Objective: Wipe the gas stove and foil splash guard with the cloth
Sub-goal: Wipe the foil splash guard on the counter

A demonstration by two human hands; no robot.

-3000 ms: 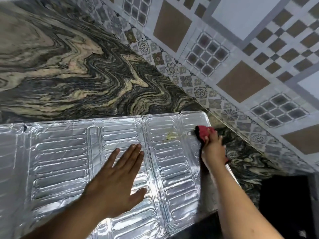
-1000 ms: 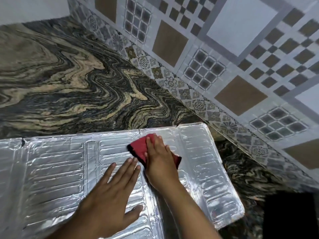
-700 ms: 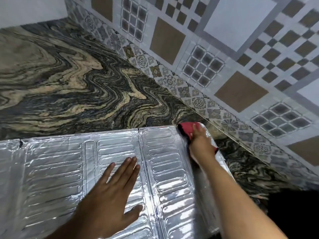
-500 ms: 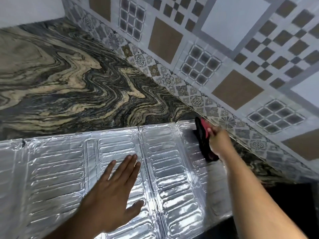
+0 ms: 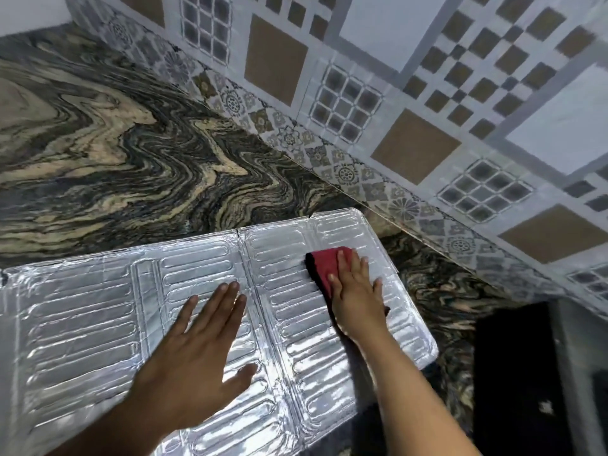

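Note:
A silver embossed foil splash guard lies spread over the lower half of the view, folded into panels. My left hand rests flat on its middle panel, fingers apart and holding nothing. My right hand presses a red cloth against the right panel near its top edge; most of the cloth is under my palm. The gas stove is not in view.
A dark swirled stone surface runs behind the foil. A patterned tiled wall runs diagonally along the right. A dark opening sits at the lower right beside the foil's right edge.
My right hand has swept the red cloth back left from the foil's right edge onto the right panel. The right panel has swung flatter. My left hand stays pressed on the middle.

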